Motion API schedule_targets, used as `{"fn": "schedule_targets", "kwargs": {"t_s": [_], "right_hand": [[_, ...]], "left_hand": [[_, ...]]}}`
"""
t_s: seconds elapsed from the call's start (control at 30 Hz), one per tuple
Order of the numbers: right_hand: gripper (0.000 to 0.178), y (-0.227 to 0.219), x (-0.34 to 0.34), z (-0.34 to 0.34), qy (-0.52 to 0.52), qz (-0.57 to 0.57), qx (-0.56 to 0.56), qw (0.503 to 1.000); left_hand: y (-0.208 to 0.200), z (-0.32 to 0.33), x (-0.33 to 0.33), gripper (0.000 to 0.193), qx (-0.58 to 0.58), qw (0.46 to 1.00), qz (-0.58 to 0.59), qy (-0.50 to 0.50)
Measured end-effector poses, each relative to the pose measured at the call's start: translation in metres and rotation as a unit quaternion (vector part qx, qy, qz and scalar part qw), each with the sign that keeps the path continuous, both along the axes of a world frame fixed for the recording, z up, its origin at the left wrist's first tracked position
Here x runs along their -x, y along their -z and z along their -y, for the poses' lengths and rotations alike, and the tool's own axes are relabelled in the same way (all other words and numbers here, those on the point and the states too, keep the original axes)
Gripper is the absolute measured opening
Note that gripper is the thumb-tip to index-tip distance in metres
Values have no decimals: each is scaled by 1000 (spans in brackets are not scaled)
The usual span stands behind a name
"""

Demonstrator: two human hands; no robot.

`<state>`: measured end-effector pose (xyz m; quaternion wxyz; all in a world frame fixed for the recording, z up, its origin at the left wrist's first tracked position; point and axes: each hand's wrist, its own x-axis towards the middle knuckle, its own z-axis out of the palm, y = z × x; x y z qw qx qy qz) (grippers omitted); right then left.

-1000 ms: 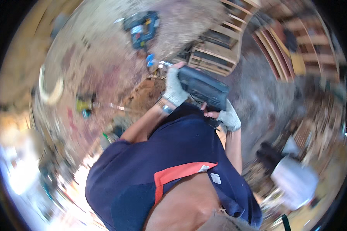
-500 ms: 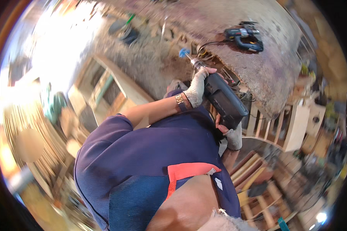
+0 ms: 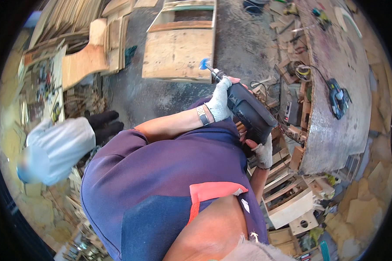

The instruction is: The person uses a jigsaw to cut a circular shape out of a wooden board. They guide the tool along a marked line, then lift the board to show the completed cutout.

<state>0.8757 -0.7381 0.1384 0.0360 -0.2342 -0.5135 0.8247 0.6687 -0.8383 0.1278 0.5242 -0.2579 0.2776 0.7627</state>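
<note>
A black power drill is held in front of me in both hands, its chuck pointing up and left. A blue round bit on a metal shank sits in the chuck. My left hand, in a whitish fingerless work glove with a watch at the wrist, is closed round the drill's front, just behind the chuck. My right hand, gloved the same way, grips the drill's rear lower end. Part of its fingers is hidden behind the drill body.
A wooden frame with a plywood panel lies on the floor ahead. At the right stands a worn workbench with a corded power tool on it. Wood offcuts and a slatted wooden piece lie beside it. At left are stacked boards and another person.
My view has swung to the left: the workbench now lies farther right, the wooden frame is straight ahead, and another person has come into view. Both hands keep their hold on the drill.
</note>
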Motion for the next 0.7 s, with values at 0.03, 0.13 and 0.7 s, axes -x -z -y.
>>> {"fn": "schedule_targets", "kwargs": {"t_s": [0.03, 0.13, 0.7], "right_hand": [[50, 1, 2, 8, -3, 7, -1, 1000], [53, 5, 15, 32, -46, 10, 10, 999], [61, -15, 175, 267, -224, 117, -122, 960]], "left_hand": [[-2, 13, 0, 31, 7, 1000, -1, -18], [-6, 52, 8, 34, 12, 999, -37, -37], [9, 349, 126, 31, -32, 979, 52, -194]]}}
